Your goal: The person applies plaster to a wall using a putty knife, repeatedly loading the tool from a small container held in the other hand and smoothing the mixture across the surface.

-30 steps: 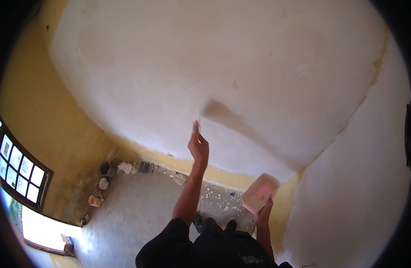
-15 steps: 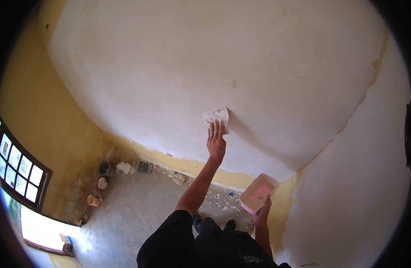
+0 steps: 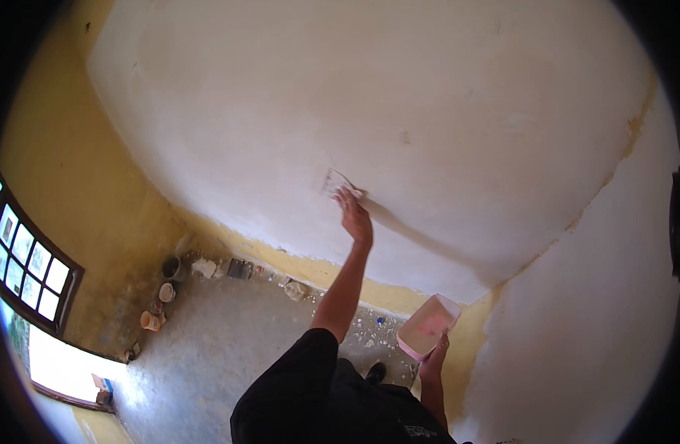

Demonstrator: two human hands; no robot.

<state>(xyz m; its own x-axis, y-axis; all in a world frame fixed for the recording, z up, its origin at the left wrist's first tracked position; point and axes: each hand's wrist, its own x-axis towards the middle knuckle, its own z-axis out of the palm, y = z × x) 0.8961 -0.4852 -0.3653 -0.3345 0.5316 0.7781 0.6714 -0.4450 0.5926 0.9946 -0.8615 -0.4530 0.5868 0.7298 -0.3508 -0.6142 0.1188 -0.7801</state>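
Observation:
My left hand (image 3: 353, 214) is raised against the white-coated wall (image 3: 281, 96), its fingers closed on a flat, pale rectangular putty scraper (image 3: 339, 182). The scraper is smeared with filler, tilted and a little blurred, and its edge lies at the wall surface. Lower and to the right, my right hand (image 3: 434, 357) grips a pink rectangular plastic tub (image 3: 405, 342) by its near right side. Some whitish and pinkish paste shows inside the tub.
White splatters dot the grey floor (image 3: 207, 348) along the wall base. Buckets (image 3: 167, 293), an orange-tan container (image 3: 150, 320) and a dark flat piece (image 3: 239, 269) sit by the far left corner. A paned window (image 3: 32, 266) is at left; my shoe (image 3: 376, 372) stands below the tub.
My left hand has moved slightly up and left along the wall, and the scraper has turned in it to a steeper slant. The tub stays nearly where it was.

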